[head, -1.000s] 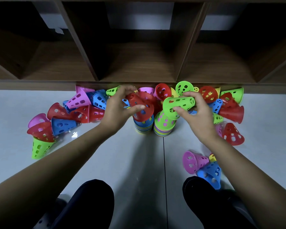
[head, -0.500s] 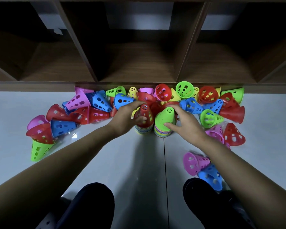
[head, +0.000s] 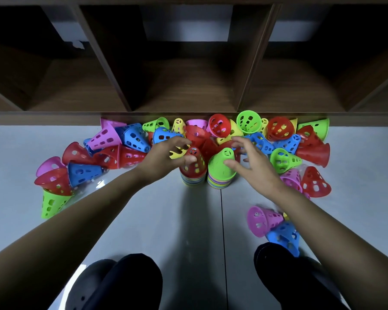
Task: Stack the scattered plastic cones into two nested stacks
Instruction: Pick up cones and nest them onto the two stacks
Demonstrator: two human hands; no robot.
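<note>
Left hand point(head: 164, 156) at stacked red perforated plastic cone point(head: 194, 167), grip unclear; right hand point(head: 253, 163) released beside green perforated plastic cone point(head: 220, 164).

Pale grey floor point(head: 157, 220), red-topped stack point(head: 192, 170) by the left hand point(head: 164, 158), green-topped stack point(head: 220, 173) by the right hand point(head: 254, 164), loose perforated cones point(head: 83, 173) heaped outside and beyond both hands, pink cone point(head: 264, 220) and blue cone point(head: 282, 239) beside right forearm.

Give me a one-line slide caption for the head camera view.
Left hand and right hand over the red-topped stack and green-topped stack, amid loose cones on the floor beside a shelf.
</note>
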